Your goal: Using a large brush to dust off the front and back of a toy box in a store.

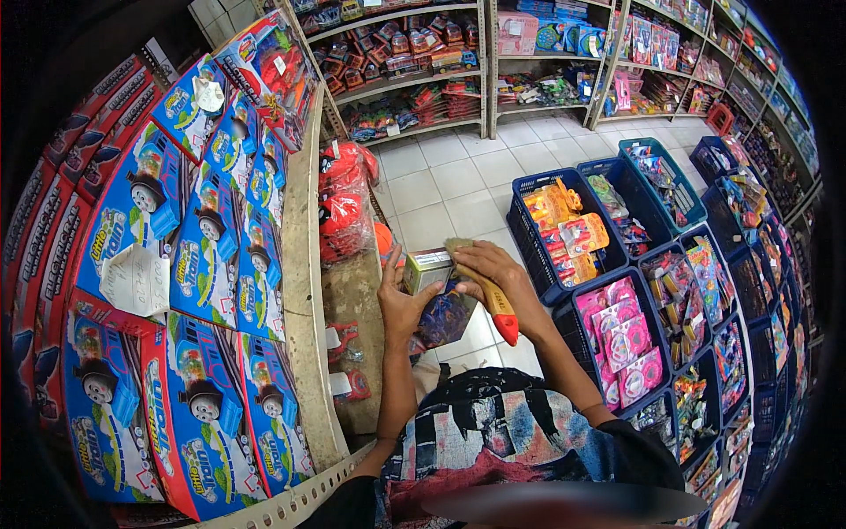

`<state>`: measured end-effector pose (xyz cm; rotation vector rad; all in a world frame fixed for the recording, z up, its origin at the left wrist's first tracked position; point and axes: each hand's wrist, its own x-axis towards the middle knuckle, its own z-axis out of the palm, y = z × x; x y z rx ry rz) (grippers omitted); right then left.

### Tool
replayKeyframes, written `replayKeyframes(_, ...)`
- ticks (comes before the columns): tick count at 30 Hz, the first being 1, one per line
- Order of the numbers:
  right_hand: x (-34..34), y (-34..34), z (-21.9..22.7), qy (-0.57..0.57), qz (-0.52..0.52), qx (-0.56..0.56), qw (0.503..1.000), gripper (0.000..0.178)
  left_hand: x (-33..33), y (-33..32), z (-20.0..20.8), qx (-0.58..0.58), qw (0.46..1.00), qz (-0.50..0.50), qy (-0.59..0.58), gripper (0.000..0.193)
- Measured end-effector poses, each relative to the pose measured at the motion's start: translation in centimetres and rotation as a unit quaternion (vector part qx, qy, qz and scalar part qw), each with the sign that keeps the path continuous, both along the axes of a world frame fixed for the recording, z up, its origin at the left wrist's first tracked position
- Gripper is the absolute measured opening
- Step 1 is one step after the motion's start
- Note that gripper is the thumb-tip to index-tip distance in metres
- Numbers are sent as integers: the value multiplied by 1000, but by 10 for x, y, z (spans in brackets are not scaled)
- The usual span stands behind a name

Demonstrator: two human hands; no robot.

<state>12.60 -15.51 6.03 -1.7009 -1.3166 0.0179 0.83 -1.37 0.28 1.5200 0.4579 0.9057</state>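
My left hand (399, 295) grips a small light green and white box (427, 270) between its thumb and fingers. In my right hand (492, 269) is a brush (500, 310) with a yellow handle and a red end. Its pale bristles stick out past the fingers, close to the top edge of the box; whether they touch it, I cannot tell. Just under both hands is a dark blue packaged item (443, 319), partly hidden by them. To the left of my left hand, red items in clear plastic (345, 203) sit on a low shelf.
Blue boxed toy trains (204, 238) are stacked on the shelf at left, with a paper tag (135, 280) on them. Blue crates (539, 187) of packaged toys stand on the tiled floor (471, 167) at right. Metal shelves (405, 72) full of toys line the back.
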Motion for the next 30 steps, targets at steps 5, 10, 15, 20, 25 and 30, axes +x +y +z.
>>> replayKeyframes(5,0,0,2,24,19,-5,1000,44,-1,-1,2,20,1000,6,9,87)
replayKeyframes(10,7,0,-5,25,-28,-8,999,44,-1,-3,6,22,1000,2,7,88)
replayKeyframes(15,2,1,1,23,0,-6,1000,43,0,0,1,12,1000,-6,1,88)
replayKeyframes(20,3,1,3,14,32,-3,999,44,-1,-1,3,13,1000,-5,2,88)
replayKeyframes(25,11,0,-3,11,-31,-17,999,43,-2,1,4,23,1000,-4,1,87)
replayKeyframes(30,8,1,0,19,-12,-5,1000,43,-2,2,3,19,1000,-6,8,88)
